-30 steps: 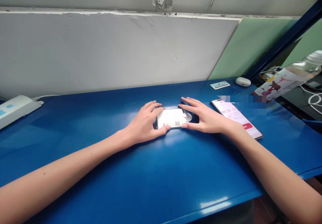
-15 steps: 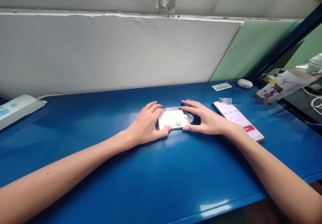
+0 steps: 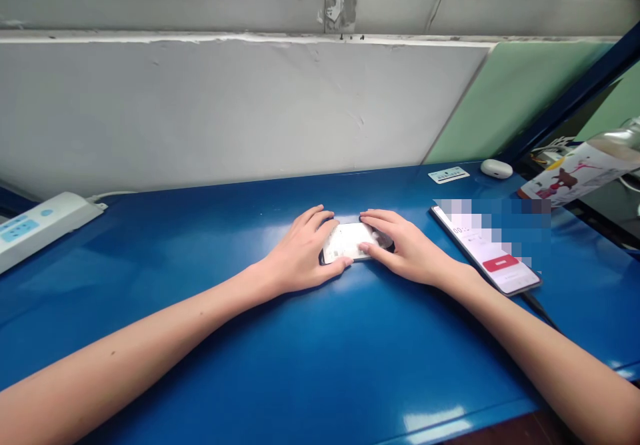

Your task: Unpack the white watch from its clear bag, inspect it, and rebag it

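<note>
A phone (image 3: 346, 242) with a bright, pale face lies lengthwise on the blue table. My left hand (image 3: 300, 248) holds its left end, with the fingers at the far edge and the thumb along the near edge. Around the right end curls my right hand (image 3: 400, 242). Its fingers rest at the far corner and its thumb lies over the pale face. The right end of the phone is dark and partly hidden by that hand. Details on the face are washed out by glare.
A second phone (image 3: 480, 248) with a red button and a partly blurred screen lies by my right forearm. Behind it are a small card (image 3: 449, 175), a white earbud case (image 3: 497, 169) and a tilted bottle (image 3: 575, 168). A white power strip (image 3: 47, 225) sits at left.
My right thumb has moved from the near edge onto the phone's face, and the right hand has closed in on its end. The whole view has shifted slightly.
</note>
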The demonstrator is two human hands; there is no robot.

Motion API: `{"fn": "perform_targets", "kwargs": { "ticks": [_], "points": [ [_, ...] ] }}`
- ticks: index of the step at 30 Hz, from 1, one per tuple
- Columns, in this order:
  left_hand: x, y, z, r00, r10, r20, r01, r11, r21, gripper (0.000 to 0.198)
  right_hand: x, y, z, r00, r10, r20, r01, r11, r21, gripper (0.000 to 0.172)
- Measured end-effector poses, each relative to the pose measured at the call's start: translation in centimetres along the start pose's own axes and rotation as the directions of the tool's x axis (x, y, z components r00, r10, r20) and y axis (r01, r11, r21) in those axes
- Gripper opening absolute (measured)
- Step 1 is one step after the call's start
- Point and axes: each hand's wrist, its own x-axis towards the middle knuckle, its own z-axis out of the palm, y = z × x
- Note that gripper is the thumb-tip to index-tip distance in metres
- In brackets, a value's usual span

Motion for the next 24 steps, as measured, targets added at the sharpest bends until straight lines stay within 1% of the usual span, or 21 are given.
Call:
{"fn": "perform_targets", "kwargs": {
  "ticks": [3, 6, 9, 11, 14, 17, 21, 24],
  "points": [
    [0.0, 0.0, -0.1, 1.000, 0.003, 0.009, -0.003, 1.000, -0.004, 0.065, 0.0, 0.0, 0.1, 0.999, -0.035, 0.023, 0.036, 0.999, -0.011, 0.039],
    [0.0, 0.2, -0.1, 1.000, 0.006, 0.025, -0.005, 1.000, -0.021, 0.063, -0.1, 0.2, 0.1, 0.997, -0.048, 0.062, 0.050, 0.998, -0.045, 0.041],
    [0.1, 0.2, -0.1, 0.999, 0.022, 0.027, -0.021, 0.999, -0.038, 0.061, -0.2, 0.3, -0.1, 0.997, -0.022, 0.076, 0.027, 0.998, -0.063, 0.044],
    [0.1, 0.2, -0.1, 0.999, 0.023, 0.025, -0.022, 0.999, -0.044, 0.060, -0.2, 0.4, -0.2, 0.997, 0.005, 0.075, -0.002, 0.999, -0.039, 0.045],
    [0.1, 0.2, -0.1, 0.999, 0.013, 0.036, -0.011, 0.999, -0.049, 0.059, -0.1, 0.7, -0.4, 0.997, 0.029, 0.071, -0.033, 0.998, 0.049, 0.042],
    [0.1, 0.1, -0.1, 0.999, 0.006, 0.031, -0.005, 0.999, -0.052, 0.059, -0.1, 1.2, -0.4, 1.000, -0.008, 0.029, 0.005, 0.996, 0.090, 0.039],
    [-0.1, 0.0, 0.1, 1.000, -0.018, -0.012, 0.018, 0.999, -0.029, 0.060, -0.2, 1.6, -0.4, 0.989, -0.128, -0.069, 0.124, 0.991, -0.050, 0.037],
    [-0.1, 0.1, 0.1, 0.999, -0.031, -0.024, 0.031, 1.000, 0.004, 0.059, -0.2, 1.6, -0.8, 0.986, -0.155, -0.064, 0.144, 0.978, -0.153, 0.030]
  ]
}}
